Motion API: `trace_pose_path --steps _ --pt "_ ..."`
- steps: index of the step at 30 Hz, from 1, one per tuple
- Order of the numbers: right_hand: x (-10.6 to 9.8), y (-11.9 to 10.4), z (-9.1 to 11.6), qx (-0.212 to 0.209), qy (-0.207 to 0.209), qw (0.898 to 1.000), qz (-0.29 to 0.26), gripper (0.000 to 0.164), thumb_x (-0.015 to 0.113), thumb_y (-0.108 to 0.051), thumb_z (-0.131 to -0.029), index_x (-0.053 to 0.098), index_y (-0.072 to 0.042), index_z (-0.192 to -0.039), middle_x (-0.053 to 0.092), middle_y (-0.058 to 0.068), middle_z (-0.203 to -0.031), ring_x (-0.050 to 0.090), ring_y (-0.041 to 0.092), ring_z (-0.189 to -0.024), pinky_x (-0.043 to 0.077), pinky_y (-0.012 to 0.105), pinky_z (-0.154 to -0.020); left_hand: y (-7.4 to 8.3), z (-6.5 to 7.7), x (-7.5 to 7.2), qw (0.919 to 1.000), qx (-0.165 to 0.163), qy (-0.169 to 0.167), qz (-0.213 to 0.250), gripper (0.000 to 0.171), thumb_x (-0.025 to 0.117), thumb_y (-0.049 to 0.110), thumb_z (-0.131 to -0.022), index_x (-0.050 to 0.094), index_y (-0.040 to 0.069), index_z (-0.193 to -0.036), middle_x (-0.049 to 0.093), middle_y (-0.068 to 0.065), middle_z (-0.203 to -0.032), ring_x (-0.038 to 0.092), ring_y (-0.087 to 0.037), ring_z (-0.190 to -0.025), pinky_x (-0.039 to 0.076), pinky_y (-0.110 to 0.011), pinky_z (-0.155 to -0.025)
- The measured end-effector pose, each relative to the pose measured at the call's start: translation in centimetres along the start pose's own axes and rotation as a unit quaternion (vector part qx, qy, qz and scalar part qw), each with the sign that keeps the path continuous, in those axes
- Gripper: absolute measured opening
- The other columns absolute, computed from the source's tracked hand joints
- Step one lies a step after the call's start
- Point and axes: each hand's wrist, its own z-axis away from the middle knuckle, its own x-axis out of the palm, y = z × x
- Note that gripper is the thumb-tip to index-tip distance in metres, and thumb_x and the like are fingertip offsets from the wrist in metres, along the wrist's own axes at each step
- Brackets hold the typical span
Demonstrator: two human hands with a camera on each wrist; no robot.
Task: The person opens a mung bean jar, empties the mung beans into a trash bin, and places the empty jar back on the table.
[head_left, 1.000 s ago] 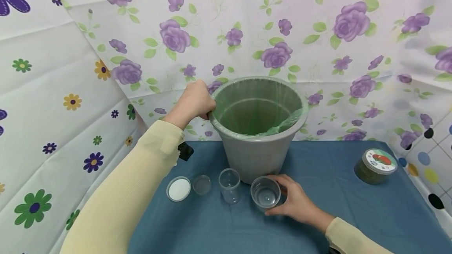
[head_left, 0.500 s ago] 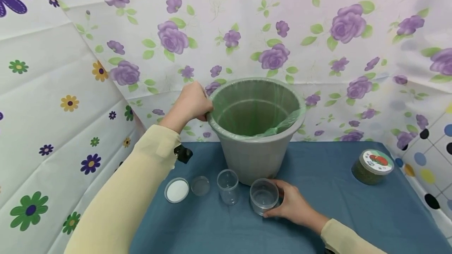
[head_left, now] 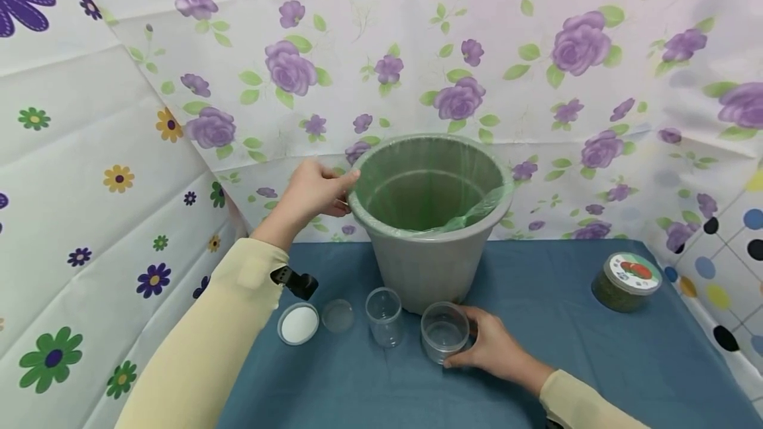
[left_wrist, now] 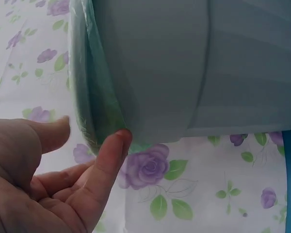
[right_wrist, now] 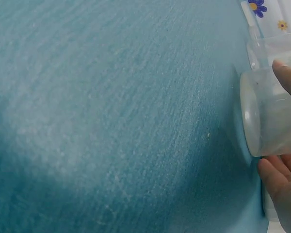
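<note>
A grey bucket point(head_left: 426, 270) lined with a thin green plastic bag point(head_left: 477, 207) stands at the back of the table. At its left rim is my left hand point(head_left: 312, 194), thumb and fingers spread apart. In the left wrist view a fingertip point(left_wrist: 123, 136) of that hand meets the loose edge of the bag outside the bucket. My right hand point(head_left: 495, 346) grips a clear, short plastic cup point(head_left: 445, 330) on the table, thumb on its near side and fingers on the far side. A taller clear plastic cup point(head_left: 385, 316) stands upright just left of it.
Left of the cups lie a clear round lid point(head_left: 338, 316) and a small clear dish with white contents point(head_left: 299, 324). A lidded tub point(head_left: 626, 282) with a tomato label stands at the right. Patterned sheets hang behind and beside the blue cloth point(head_left: 566, 296).
My left hand has loosened from the bucket's rim, its fingers uncurling and the wrist dropping slightly. My right hand set the short cup a little lower, then kept still with it.
</note>
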Motion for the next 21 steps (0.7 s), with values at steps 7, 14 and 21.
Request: trace_pose_path --steps 7,14,21 --pt "-0.1 0.4 0.1 0.003 0.001 1.000 -0.003 0.092 0.088 -0.042 -0.054 0.046 -0.019 -0.133 0.055 -0.002 -0.127 0.056 0.017 -0.117 0.052 0.027 -0.089 -0.9 0.8 -0.4 0.9994 0.015 0.006 -0.029 0.063 0.056 0.059 -0.084 0.067 0.002 -0.108 0.068 -0.017 -0.100 0.071 -0.022 -0.070 0.058 -0.035 -0.065" --pt "-1.3 0.1 0.5 0.001 -0.007 1.000 -0.009 0.099 0.087 -0.044 -0.055 0.041 -0.019 -0.139 0.047 -0.003 -0.138 0.046 0.019 -0.128 0.047 0.039 -0.099 -1.7 2.7 -0.3 0.9777 0.069 0.119 -0.159 0.058 0.048 0.066 -0.085 0.071 0.013 -0.097 0.070 -0.007 -0.086 0.066 -0.018 -0.069 0.052 -0.034 -0.059" --pt "-4.2 -1.0 2.5 -0.015 0.045 0.999 0.009 0.087 0.080 -0.047 -0.067 0.036 -0.028 -0.141 0.044 -0.002 -0.142 0.041 0.022 -0.133 0.039 0.055 -0.101 -2.6 6.0 -0.1 0.9473 0.119 0.239 -0.177 0.066 0.044 0.069 -0.084 0.067 0.014 -0.113 0.070 -0.006 -0.104 0.067 -0.018 -0.090 0.056 -0.039 -0.070"
